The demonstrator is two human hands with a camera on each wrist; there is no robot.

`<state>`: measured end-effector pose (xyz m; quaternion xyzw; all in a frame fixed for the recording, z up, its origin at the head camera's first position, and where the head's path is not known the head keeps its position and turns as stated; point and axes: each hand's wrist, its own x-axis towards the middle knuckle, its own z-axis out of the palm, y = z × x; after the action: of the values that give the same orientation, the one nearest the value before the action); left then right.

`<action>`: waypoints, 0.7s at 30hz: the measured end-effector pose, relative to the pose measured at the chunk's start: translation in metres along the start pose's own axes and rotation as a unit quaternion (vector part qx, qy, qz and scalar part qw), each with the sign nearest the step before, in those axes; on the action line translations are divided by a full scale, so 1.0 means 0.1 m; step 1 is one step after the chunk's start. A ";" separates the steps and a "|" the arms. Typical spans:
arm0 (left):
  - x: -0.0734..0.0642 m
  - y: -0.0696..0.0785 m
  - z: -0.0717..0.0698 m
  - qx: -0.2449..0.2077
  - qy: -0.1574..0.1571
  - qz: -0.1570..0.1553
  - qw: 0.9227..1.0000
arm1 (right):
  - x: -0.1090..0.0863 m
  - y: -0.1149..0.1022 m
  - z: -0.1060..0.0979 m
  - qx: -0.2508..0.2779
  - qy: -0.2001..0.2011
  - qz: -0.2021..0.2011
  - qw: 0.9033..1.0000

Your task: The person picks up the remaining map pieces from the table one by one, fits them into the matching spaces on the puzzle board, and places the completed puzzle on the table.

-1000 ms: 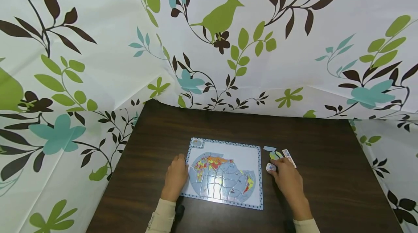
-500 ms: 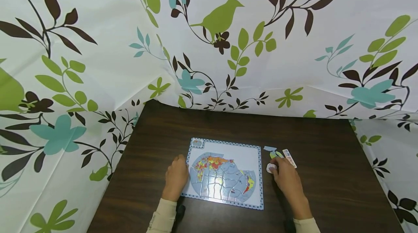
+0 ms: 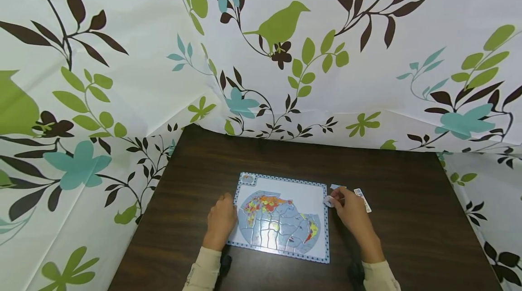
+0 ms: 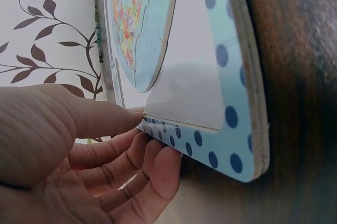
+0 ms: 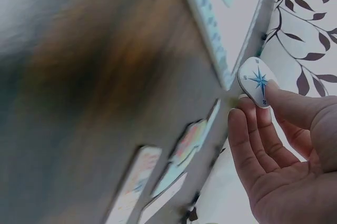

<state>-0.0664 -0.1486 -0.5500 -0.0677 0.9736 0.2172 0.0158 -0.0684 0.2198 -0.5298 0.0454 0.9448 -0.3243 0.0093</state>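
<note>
A map puzzle board (image 3: 303, 195) with a dotted blue border lies on the dark wooden table. Its oval of joined map pieces (image 3: 267, 224) has a gap at the upper right. My left hand (image 3: 221, 219) holds the board's left edge; in the left wrist view the thumb lies on the border and the curled fingers (image 4: 163, 174) are at the rim. Between thumb and fingers, my right hand (image 3: 353, 213) pinches a small white compass-rose puzzle piece (image 5: 255, 81), raised near the board's right border. Part of the piece is under the thumb.
Right of the board lie a blue strip piece (image 3: 336, 186), a white printed strip (image 3: 363, 200) and colourful map pieces (image 5: 187, 145), which the right hand mostly hides in the head view. A patterned cloth (image 3: 285, 78) hangs behind the table (image 3: 399, 218).
My right hand has picked up the compass-rose piece from the table and moved it left to the board's right border. The left hand stays at the board's edge. The head view has shifted slightly.
</note>
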 end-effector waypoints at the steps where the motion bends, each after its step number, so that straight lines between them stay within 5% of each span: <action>1: 0.00 0.00 0.00 0.000 0.001 0.000 1.000 | 0.02 -0.03 0.00 0.001 -0.001 0.000 1.000; 21: 0.01 0.01 -0.01 0.003 -0.002 -0.006 1.000 | 0.39 -0.58 0.35 0.033 -0.052 -0.012 0.998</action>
<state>-0.0674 -0.1478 -0.5490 -0.0734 0.9738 0.2145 0.0196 -0.1131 0.1558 -0.5233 0.0176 0.9322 -0.3576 0.0526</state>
